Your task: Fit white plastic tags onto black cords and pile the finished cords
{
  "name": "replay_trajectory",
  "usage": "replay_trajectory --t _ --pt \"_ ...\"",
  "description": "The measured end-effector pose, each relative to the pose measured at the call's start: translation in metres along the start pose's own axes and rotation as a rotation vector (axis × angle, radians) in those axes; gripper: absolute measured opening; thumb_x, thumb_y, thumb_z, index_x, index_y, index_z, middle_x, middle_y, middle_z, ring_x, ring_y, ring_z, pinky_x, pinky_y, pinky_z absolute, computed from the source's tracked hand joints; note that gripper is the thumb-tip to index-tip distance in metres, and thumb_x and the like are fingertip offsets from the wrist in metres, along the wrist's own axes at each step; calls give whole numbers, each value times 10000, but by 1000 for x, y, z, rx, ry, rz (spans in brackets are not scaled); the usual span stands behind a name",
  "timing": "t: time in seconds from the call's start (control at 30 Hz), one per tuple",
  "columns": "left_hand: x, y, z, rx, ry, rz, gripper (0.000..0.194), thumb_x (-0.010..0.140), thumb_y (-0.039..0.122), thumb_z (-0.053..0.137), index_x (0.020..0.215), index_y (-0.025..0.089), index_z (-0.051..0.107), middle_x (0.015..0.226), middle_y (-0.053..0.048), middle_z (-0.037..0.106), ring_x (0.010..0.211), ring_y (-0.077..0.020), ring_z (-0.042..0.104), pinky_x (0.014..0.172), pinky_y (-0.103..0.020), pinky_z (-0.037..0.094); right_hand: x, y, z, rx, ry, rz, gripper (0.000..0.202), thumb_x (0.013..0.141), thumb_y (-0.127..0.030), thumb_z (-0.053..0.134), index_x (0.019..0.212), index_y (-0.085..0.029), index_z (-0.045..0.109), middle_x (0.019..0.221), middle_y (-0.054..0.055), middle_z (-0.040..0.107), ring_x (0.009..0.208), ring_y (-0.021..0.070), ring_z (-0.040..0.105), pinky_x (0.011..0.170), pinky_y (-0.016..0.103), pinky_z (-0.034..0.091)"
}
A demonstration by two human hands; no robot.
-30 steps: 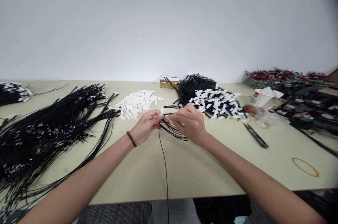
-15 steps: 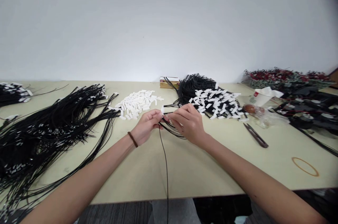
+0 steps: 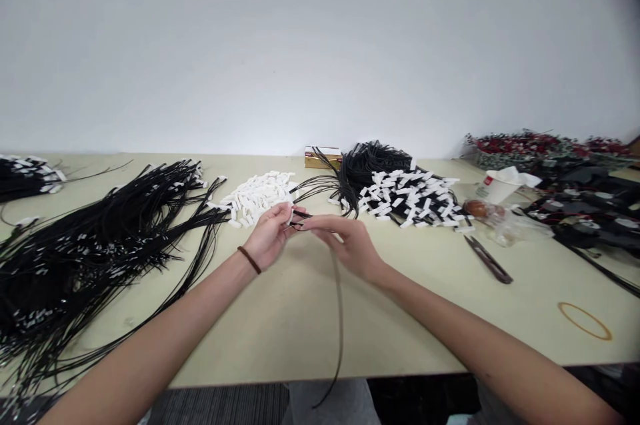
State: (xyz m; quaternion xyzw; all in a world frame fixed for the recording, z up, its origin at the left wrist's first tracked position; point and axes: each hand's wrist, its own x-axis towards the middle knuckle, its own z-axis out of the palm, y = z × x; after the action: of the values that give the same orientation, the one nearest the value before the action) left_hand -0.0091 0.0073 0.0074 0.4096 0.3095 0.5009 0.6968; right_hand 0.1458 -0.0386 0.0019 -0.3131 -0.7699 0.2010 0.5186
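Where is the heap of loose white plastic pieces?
In the head view, the heap lies left of centre, beyond the left hand and right of the biggest thin black wire pile.

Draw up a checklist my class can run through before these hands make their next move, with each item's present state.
1. White connector at the fingertips of the left hand: ok.
2. Right hand close to the left, by the black wires: ok.
3. Wires fully inserted in the connector: cannot tell; too small, partly covered.
4. Dangling wire wholly over the table: not ok; its lower end shows past the front edge.
5. Pile of loose white connectors beside the left hand: ok.
6. Snips-like tool clear of both hands: ok.
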Motion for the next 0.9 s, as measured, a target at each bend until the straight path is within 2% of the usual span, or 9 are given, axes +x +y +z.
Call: replay_trajectory --t 0.1,0.2,0.3,0.4,0.47,0.53,0.67,0.77,0.9 --pt "2 0 0 -19 57 25 45 746 147 574 710 129 554 797 -38 624 639 -75 553 604 -195 443 9 -6 -13 392 229 290 138 815 -317 527 798 -203 602 835 18 649 815 138 620 776 325 511" --pt "3 0 -1 9 106 58 46 760 149 551 720 126 549 797 -42 628 616 -69 542 597 -195 440 18 -1 -33 636 502 369 160 735 -340 618 735 -185 577 712 -21 580 706 103 594 705 278 512" --pt "4 -1 -3 63 140 89 70 749 194 571 738 127 555 806 -52 635 629 -82 546 595 -209 440 25 10 -54 528 771 354 185 670 -338 669 729 -177 599 618 -45 502 502 47 461 464 182 413" --pt "4 -2 -4 102 163 106 115 730 237 593 745 127 561 802 -52 635 640 -90 546 587 -212 437 25 16 -64 195 876 252 190 702 -349 637 801 -187 636 665 -24 532 453 42 363 390 188 290" --pt "4 -3 -5 115 152 109 139 719 257 605 746 128 562 799 -47 632 643 -89 543 582 -209 434 22 13 -61 -84 811 129 155 731 -327 615 796 -192 656 682 -5 560 506 70 409 441 214 319" --pt "3 -3 -5 133 112 113 166 705 279 621 745 130 561 803 -44 631 642 -89 539 574 -209 431 17 5 -51 -301 650 10 104 748 -275 608 739 -188 663 641 1 565 560 94 448 503 232 347" --pt "0 -3 -2 188 1 123 202 683 304 649 734 137 548 788 -45 640 674 -108 553 576 -215 433 9 -7 -28 -443 311 -100 133 791 -228 556 708 -179 649 564 -5 530 524 90 424 494 227 329" --pt "-3 -4 1 222 -52 117 209 685 314 649 736 141 542 760 -46 644 701 -125 567 589 -225 438 5 -9 -20 -474 227 -94 170 812 -240 524 699 -178 635 552 -6 508 512 90 412 492 222 325" --pt "-4 -4 3 254 -84 124 219 691 333 644 738 144 544 748 -46 649 697 -127 565 593 -231 439 5 -8 -18 -501 226 -70 186 816 -246 513 682 -175 620 538 -9 481 507 90 400 491 221 318"
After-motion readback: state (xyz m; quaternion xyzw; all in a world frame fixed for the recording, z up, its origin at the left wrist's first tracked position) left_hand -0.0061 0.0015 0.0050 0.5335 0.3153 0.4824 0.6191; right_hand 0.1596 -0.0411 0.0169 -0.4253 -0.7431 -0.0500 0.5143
